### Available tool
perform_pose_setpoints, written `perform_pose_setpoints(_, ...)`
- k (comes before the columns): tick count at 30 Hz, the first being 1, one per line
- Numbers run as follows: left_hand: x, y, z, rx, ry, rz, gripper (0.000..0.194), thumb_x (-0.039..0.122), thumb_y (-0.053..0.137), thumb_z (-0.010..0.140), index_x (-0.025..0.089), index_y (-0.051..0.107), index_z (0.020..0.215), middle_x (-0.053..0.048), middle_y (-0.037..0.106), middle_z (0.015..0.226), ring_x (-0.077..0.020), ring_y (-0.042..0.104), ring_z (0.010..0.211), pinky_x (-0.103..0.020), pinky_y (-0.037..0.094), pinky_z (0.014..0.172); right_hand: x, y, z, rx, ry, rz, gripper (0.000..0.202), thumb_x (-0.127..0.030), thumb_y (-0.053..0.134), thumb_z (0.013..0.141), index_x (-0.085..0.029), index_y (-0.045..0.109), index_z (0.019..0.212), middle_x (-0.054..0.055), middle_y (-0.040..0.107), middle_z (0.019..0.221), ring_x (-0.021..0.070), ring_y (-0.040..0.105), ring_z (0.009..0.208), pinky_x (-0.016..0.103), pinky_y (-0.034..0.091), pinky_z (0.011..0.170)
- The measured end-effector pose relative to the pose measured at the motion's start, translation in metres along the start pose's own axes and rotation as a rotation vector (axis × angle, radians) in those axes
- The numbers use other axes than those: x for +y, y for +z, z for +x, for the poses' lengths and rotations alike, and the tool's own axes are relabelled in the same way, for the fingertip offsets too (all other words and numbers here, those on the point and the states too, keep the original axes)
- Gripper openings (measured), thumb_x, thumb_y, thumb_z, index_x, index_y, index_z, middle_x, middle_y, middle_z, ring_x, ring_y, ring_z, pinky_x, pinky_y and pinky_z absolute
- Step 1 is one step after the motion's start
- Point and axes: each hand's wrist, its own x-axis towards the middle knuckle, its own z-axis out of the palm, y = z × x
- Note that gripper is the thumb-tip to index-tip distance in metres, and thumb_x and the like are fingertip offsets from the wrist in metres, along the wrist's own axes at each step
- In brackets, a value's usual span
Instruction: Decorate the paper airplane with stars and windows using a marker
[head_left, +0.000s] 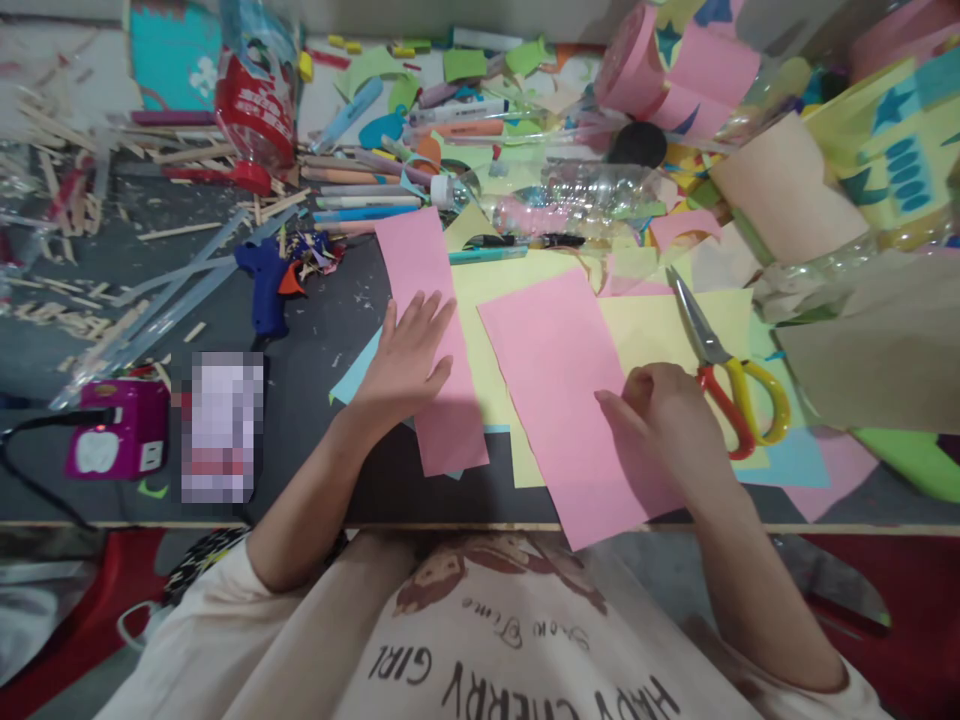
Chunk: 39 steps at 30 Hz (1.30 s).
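My left hand (409, 355) lies flat with its fingers spread on a narrow pink paper strip (454, 430). To the right, a wider pink paper sheet (551, 400) rests at a slant, its lower corner over the table's front edge. At that sheet's right edge my right hand (664, 425) is closed, thumb over the paper and fingers curled; its grip is partly hidden. Yellow paper (487, 330) and blue paper (352, 375) show underneath. Just beyond my right hand lie scissors (716, 365) with red and yellow handles, blades apart.
A blue glue gun (266, 285), a pixelated phone-like object (221, 425) and a purple box (120, 430) with a cable lie left. Farther back are a red-labelled bottle (259, 110), a clear bottle (577, 200), pens, sticks and paper scraps. Brown paper (877, 345) sits right.
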Motion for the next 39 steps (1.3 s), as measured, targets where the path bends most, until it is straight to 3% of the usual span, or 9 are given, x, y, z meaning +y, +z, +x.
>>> perform_pose_setpoints(10,0.019,-0.006,-0.002,0.175,-0.11,-0.1,0.051,0.044,0.031,0.106,0.024,0.053,0.147,-0.01,0.059,0.152,-0.0297,0.047,0.147,-0.059,0.01,0.132,-0.005,0.004,-0.007,0.026,-0.065,-0.094,0.054,-0.068,0.031,0.1,-0.02,0.054,0.092,0.014,0.059,0.089,0.0302,0.059,0.082,0.042,0.049,0.072)
perform_pose_setpoints(13,0.021,-0.009,-0.003,0.215,-0.109,-0.111,0.049,0.044,0.033,0.105,0.022,0.056,0.144,-0.012,0.062,0.147,-0.0301,0.053,0.142,-0.06,0.011,0.132,-0.01,0.006,-0.011,0.03,-0.05,-0.187,0.064,-0.074,0.028,0.098,-0.017,0.056,0.098,0.016,0.058,0.09,0.0313,0.059,0.081,0.042,0.048,0.068)
perform_pose_setpoints(19,0.018,-0.005,-0.003,0.27,-0.072,-0.164,0.046,0.044,0.038,0.104,0.024,0.057,0.141,-0.012,0.066,0.14,-0.0293,0.061,0.132,-0.06,0.015,0.132,-0.012,0.004,-0.009,-0.031,-0.065,-0.096,0.064,-0.076,0.025,0.097,-0.021,0.054,0.084,0.012,0.057,0.085,0.0286,0.059,0.078,0.042,0.05,0.07)
perform_pose_setpoints(22,0.017,-0.004,-0.002,0.282,-0.059,-0.183,0.047,0.045,0.038,0.104,0.022,0.057,0.14,-0.013,0.066,0.139,-0.0298,0.061,0.132,-0.062,0.015,0.131,-0.01,0.006,-0.01,0.026,-0.087,-0.158,0.072,-0.081,0.028,0.094,-0.016,0.059,0.097,0.016,0.059,0.089,0.0323,0.059,0.084,0.045,0.051,0.073)
perform_pose_setpoints(25,0.017,-0.004,-0.002,0.299,-0.046,-0.187,0.045,0.044,0.039,0.104,0.022,0.056,0.14,-0.013,0.067,0.138,-0.0285,0.061,0.131,-0.06,0.015,0.132,-0.009,0.009,-0.016,0.005,-0.085,-0.155,0.066,-0.08,0.035,0.093,-0.019,0.058,0.09,0.012,0.057,0.083,0.0311,0.057,0.081,0.045,0.05,0.072)
perform_pose_setpoints(28,0.016,-0.004,-0.002,0.309,-0.033,-0.193,0.044,0.044,0.041,0.104,0.023,0.055,0.14,-0.012,0.067,0.138,-0.0276,0.062,0.131,-0.059,0.014,0.132,-0.009,0.009,-0.022,-0.017,-0.059,-0.031,0.053,-0.072,0.041,0.095,-0.022,0.055,0.085,0.011,0.057,0.084,0.0298,0.058,0.081,0.046,0.052,0.075)
perform_pose_setpoints(32,0.016,-0.005,-0.003,0.314,-0.032,-0.195,0.044,0.044,0.041,0.104,0.023,0.054,0.14,-0.013,0.066,0.138,-0.0276,0.062,0.13,-0.059,0.016,0.132,-0.004,0.005,-0.028,0.06,-0.004,0.061,0.048,-0.065,0.05,0.093,-0.019,0.057,0.103,0.019,0.062,0.102,0.0363,0.06,0.101,0.054,0.053,0.087)
perform_pose_setpoints(36,0.016,-0.003,-0.003,0.313,-0.041,-0.191,0.043,0.044,0.041,0.104,0.023,0.054,0.14,-0.012,0.066,0.137,-0.0278,0.062,0.13,-0.059,0.017,0.132,0.003,0.002,-0.035,-0.059,0.208,0.23,0.046,-0.056,0.064,0.083,-0.02,0.056,0.111,0.012,0.067,0.092,0.0314,0.066,0.083,0.048,0.056,0.075)
perform_pose_setpoints(39,0.016,-0.003,-0.002,0.327,-0.02,-0.198,0.041,0.043,0.043,0.104,0.024,0.054,0.139,-0.011,0.067,0.135,-0.0279,0.063,0.129,-0.059,0.018,0.132,0.005,0.002,-0.038,-0.092,0.282,0.319,0.041,-0.05,0.062,0.083,-0.021,0.058,0.112,0.009,0.069,0.089,0.0262,0.066,0.074,0.041,0.055,0.067)
